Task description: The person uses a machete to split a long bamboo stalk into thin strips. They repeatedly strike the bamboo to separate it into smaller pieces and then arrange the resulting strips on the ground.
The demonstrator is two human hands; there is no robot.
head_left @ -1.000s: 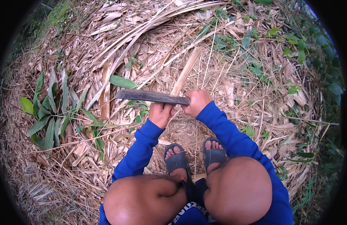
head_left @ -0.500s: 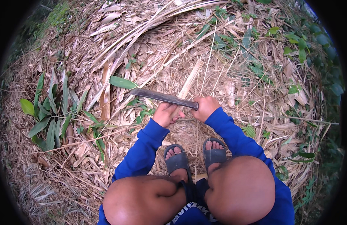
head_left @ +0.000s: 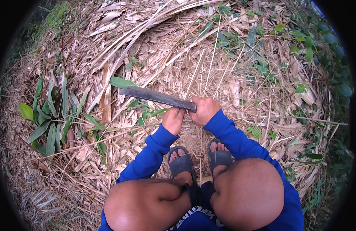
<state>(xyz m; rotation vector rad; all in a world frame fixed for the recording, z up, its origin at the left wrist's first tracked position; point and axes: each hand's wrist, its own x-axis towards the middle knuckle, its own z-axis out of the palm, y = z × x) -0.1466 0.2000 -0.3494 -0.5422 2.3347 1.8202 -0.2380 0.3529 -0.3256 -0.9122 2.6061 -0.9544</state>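
Your right hand (head_left: 205, 109) is clamped on the long, dark metal blade (head_left: 154, 96) at its right end; your left hand (head_left: 173, 120), apparently clasping the pale, narrow wooden strip (head_left: 196, 74) just nearer, risks laceration if the blade slips.

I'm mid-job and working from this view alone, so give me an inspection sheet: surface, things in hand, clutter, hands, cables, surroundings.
Surface: ground covered in dry leaf litter.
Things in hand: long dark-bladed knife, held crosswise; pale narrow strip extending beyond it.
Clutter: long dry stalks past the knife; green leaf by its tip.
Hands: right hand closed on the knife's right end; left hand just below the blade, its grip on the strip unclear.
Cables: nothing seen.
Surroundings: leafy green plant at left, foliage along the right edge, dark sandals below the hands.
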